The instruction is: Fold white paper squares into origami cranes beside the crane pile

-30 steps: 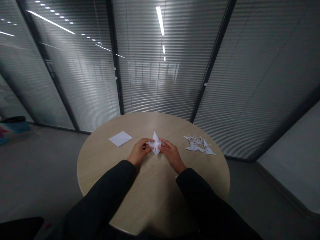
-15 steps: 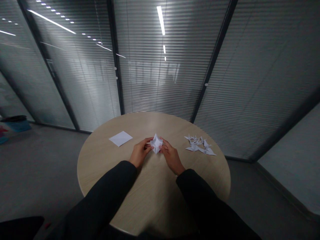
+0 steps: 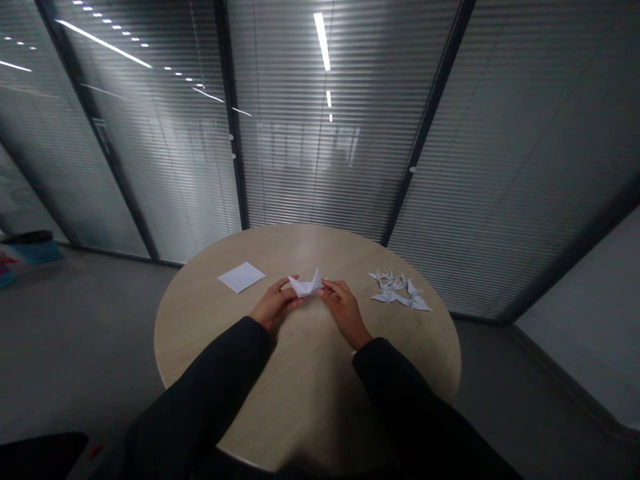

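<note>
Two hands: our left hand [image 3: 274, 307] and right hand [image 3: 345, 312] pinch folded paper [image 3: 306, 287].
Nearby: paper square [image 3: 241, 277] at 9 o'clock, paper cranes [image 3: 397, 290] at 3.

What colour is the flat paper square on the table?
The paper square is plain white, best seen in the head view.

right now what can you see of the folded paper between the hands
The folded paper is plain white and looks like thin printer or origami paper. It is creased into a narrow, boat-like shape, with a sharp point standing up near its right end and a tapered tip at left. The left hand and right hand grip its two ends.
</note>
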A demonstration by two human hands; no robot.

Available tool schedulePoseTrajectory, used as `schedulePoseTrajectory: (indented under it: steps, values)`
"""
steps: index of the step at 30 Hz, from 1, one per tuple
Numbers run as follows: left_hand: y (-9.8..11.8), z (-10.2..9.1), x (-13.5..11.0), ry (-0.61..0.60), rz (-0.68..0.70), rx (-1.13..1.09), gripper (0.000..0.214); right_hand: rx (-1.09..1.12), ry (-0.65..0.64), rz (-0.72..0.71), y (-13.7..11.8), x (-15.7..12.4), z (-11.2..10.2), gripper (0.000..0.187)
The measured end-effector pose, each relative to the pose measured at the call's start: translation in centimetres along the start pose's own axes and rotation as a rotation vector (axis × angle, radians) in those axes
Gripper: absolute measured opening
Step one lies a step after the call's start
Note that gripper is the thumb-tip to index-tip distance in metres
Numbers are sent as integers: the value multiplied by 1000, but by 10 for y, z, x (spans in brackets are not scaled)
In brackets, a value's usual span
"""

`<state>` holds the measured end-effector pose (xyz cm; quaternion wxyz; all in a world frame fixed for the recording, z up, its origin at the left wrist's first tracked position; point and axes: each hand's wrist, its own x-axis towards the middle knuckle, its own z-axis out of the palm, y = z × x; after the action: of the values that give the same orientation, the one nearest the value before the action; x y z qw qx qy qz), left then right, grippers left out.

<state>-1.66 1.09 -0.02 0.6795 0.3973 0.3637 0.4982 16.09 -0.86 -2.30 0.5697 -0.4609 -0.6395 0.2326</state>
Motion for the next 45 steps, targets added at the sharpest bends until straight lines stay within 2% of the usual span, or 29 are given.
schedulePoseTrajectory:
  steps: [3,5,11,14,17,20,25,30,37,45]
  values:
    - [0,-1,1,-47,-72,-10,31,-25,35,-13,1,1,-1,25]
    - [-3,-3,4,-46,-30,50,22,-38,58,-8,3,1,-1,25]
    - [-10,-6,10,41,409,454,30,-61,75,18,5,2,-3,29]
    - [-7,-4,4,99,552,559,37,-81,86,43,4,2,-4,30]
    - [-4,-4,-2,43,688,700,52,-79,96,61,4,2,-4,31]
    - [-3,-5,-5,-25,788,843,42,-68,93,59,3,2,-4,29]
    - [-2,-7,-4,31,797,862,30,33,86,94,-4,1,-1,27]
    - [0,-4,-6,64,730,802,29,97,93,83,-11,-1,0,39]
    - [4,-1,-11,59,696,756,21,24,45,10,-19,-3,-3,28]
    - [7,0,-14,59,700,743,18,72,70,75,-20,-2,-3,26]
